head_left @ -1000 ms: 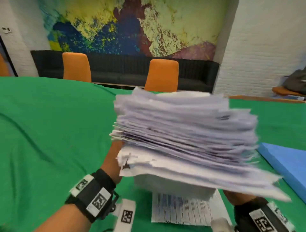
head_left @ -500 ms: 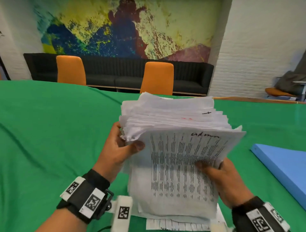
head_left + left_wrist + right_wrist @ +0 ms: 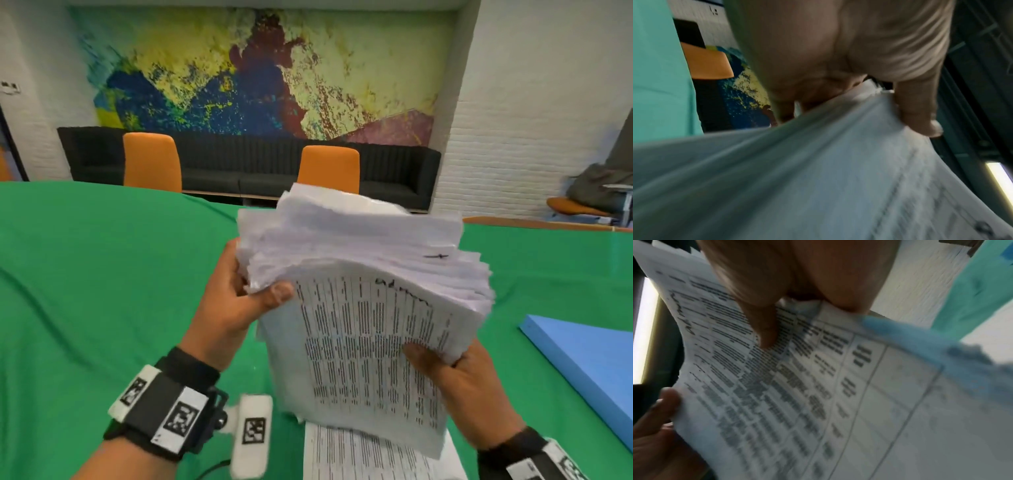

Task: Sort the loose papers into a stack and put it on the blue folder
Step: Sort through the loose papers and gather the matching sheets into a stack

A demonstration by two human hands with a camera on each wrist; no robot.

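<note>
Two hands: we see both gripping one thick stack of papers [image 3: 363,301], held up on edge above the table.
Left hand [image 3: 233,301]: we find it at the stack's upper left corner, thumb curled over the printed front sheet, fingers hidden behind the pile.
Right hand [image 3: 469,387]: it clasps the stack's lower right edge, thumb pressed on the front sheet, fingers behind.
Stack of papers: between the hands, edges ragged and uneven, front sheet printed in columns with a handwritten word near its top.
Loose sheet [image 3: 370,455]: lying flat on the green tablecloth [image 3: 85,291], below the stack and between the wrists.
Blue folder [image 3: 589,363]: flat on the cloth, to the right of the right hand, apart from the stack.
Wrist views: we note blurred paper under each thumb.
</note>
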